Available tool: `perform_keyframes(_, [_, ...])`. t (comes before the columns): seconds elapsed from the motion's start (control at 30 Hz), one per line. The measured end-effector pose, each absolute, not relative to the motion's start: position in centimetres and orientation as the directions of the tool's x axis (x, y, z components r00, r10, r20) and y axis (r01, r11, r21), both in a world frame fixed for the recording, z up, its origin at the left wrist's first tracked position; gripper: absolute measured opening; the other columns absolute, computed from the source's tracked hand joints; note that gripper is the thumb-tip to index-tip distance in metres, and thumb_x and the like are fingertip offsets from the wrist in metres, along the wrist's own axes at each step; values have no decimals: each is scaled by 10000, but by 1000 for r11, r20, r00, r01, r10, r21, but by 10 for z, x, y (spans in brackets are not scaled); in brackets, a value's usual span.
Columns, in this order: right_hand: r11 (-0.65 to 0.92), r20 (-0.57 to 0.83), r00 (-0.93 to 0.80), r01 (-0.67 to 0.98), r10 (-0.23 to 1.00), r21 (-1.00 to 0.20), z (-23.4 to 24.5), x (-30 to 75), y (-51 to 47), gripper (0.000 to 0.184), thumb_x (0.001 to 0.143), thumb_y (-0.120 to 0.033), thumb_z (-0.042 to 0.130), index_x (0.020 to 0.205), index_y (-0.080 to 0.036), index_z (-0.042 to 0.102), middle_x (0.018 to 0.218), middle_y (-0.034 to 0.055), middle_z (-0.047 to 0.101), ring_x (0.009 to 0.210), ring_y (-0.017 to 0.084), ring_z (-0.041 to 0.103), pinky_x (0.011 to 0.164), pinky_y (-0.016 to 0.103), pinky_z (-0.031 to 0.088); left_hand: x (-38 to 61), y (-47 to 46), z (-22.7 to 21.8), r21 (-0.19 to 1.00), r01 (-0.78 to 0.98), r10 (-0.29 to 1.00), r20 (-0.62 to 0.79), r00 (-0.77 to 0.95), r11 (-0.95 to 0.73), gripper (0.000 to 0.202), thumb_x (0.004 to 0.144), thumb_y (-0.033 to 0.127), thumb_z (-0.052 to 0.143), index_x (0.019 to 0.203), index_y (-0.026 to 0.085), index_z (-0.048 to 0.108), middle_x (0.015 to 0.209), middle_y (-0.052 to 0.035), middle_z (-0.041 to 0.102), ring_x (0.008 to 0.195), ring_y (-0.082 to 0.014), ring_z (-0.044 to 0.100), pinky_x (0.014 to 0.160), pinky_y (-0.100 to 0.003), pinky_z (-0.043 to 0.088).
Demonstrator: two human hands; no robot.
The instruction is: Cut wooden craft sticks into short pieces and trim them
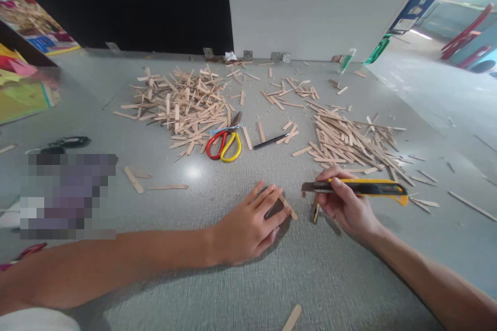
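My left hand (252,222) lies on the grey floor with its fingers pressed together on a wooden craft stick (289,208) that pokes out past the fingertips. My right hand (344,201) is closed round a yellow and black utility knife (361,187), held level with its blade end pointing left, just above and right of the stick. A short dark piece (315,211) hangs or stands below the knife next to my right hand.
A big heap of wooden sticks (182,103) lies at the back left, another heap (349,139) at the right. Red and yellow scissors (224,145) and a black pen (269,140) rest between them. A white board (310,5) stands behind. Loose sticks scatter around.
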State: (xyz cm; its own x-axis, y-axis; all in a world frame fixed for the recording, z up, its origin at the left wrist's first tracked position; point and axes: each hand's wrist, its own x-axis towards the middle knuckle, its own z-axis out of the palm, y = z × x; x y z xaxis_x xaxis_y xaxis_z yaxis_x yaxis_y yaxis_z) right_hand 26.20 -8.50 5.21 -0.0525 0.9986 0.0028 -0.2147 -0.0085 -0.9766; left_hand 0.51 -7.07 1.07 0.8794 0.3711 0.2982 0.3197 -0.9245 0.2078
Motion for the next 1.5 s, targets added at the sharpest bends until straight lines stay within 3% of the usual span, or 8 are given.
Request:
perform_keyframes(0.2, [26, 35, -55, -146, 998, -989, 49, 264, -84, 430, 935, -636, 771, 890, -215, 699, 552, -28, 646, 363, 93, 463, 313, 192, 344, 5, -72, 10, 223, 360, 414, 289, 863, -906, 462, 1062, 242, 558, 1515, 150, 573, 1614, -262, 532, 1552, -437, 471, 1250, -704, 401])
perform_keyframes(0.33, [124, 116, -56, 163, 992, -979, 53, 262, -79, 525, 1017, -666, 624, 783, -200, 690, 528, -18, 603, 374, 104, 489, 359, 223, 366, 7, -72, 9, 240, 358, 417, 273, 867, -902, 501, 1024, 218, 574, 1514, 116, 550, 1618, -270, 530, 1559, -433, 462, 1270, -667, 393])
perform_keyframes(0.47, [313, 226, -223, 537, 948, -783, 58, 254, -74, 446, 1080, -459, 536, 722, -214, 639, 555, -13, 617, 457, 112, 541, 480, 246, 392, 9, -73, 6, 226, 379, 434, 297, 850, -897, 489, 980, 171, 541, 1437, -1, 545, 1564, -307, 575, 1521, -428, 512, 1284, -617, 402])
perform_keyframes(0.57, [405, 258, -313, 663, 914, -630, 58, 248, -72, 395, 1074, -371, 495, 711, -231, 561, 567, -31, 583, 490, 110, 501, 526, 261, 356, 11, -73, 4, 195, 379, 424, 319, 848, -904, 496, 977, 166, 519, 1440, -12, 526, 1549, -307, 593, 1499, -428, 542, 1276, -603, 418])
perform_keyframes(1.03, [432, 212, -392, 652, 895, -623, 54, 241, -72, 351, 1073, -356, 495, 739, -250, 471, 594, -53, 465, 538, 128, 376, 552, 264, 345, 13, -72, 6, 142, 383, 407, 262, 875, -913, 575, 1007, 265, 546, 1502, -19, 473, 1539, -319, 589, 1496, -437, 537, 1261, -612, 410])
perform_keyframes(1.2, [475, 255, -416, 609, 873, -636, 52, 238, -74, 316, 1044, -268, 497, 745, -257, 398, 578, -79, 363, 509, 116, 284, 490, 258, 287, 13, -73, 13, 81, 371, 380, 209, 901, -925, 472, 1024, 278, 561, 1386, -25, 589, 1569, -336, 559, 1520, -444, 505, 1274, -624, 346])
perform_keyframes(1.33, [520, 290, -443, 590, 848, -617, 54, 237, -79, 279, 1018, -171, 486, 762, -255, 413, 589, -87, 380, 464, 91, 325, 466, 239, 286, 16, -78, 22, -38, 387, 373, 201, 906, -921, 550, 1044, 334, 553, 1416, -71, 572, 1458, -359, 642, 1443, -484, 575, 1237, -682, 330])
perform_keyframes(1.5, [612, 352, -506, 577, 788, -541, 52, 243, -92, 278, 1030, -116, 462, 786, -249, 463, 582, -86, 446, 434, 77, 415, 459, 224, 312, 18, -78, 23, -18, 415, 407, 159, 899, -910, 498, 1032, 362, 565, 1354, -14, 611, 1485, -337, 636, 1465, -476, 560, 1250, -643, 333])
